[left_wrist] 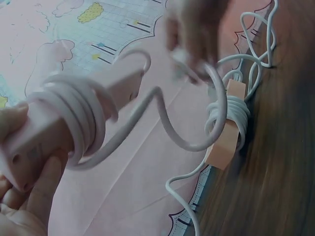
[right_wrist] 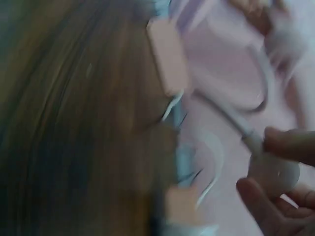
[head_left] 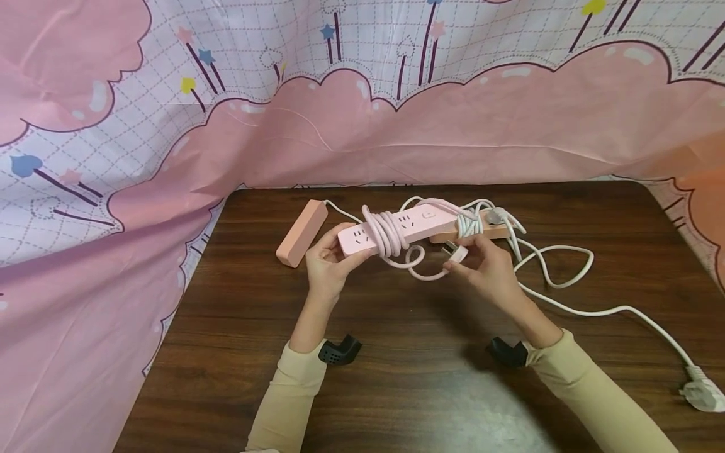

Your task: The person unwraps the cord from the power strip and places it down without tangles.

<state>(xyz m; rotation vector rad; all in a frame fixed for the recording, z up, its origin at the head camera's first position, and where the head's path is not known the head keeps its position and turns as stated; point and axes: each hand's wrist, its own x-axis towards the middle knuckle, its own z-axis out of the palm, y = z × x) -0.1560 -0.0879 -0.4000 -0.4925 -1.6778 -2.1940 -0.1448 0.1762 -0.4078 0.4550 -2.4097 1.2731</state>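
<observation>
My left hand (head_left: 328, 264) grips the left end of a pink power strip (head_left: 418, 221), which is raised above the table and tilted up to the right. Several turns of its pale pink cord (head_left: 387, 234) wrap the strip's middle. A loose length of cord runs in a loop to the plug (head_left: 459, 253), pinched by my right hand (head_left: 493, 270) between thumb and fingers. The plug's prongs point up and left. In the right wrist view, the blurred plug (right_wrist: 273, 172) sits between the thumb and fingertips. The left wrist view shows the wound cord (left_wrist: 74, 113) close up.
Behind the pink strip lies a peach power strip (head_left: 498, 231) with white cord wound round it and a white plug (head_left: 496, 216) on its right part. A peach block (head_left: 303, 233) lies at left on the dark wooden table (head_left: 396, 377). Another white plug (head_left: 702, 391) lies at right.
</observation>
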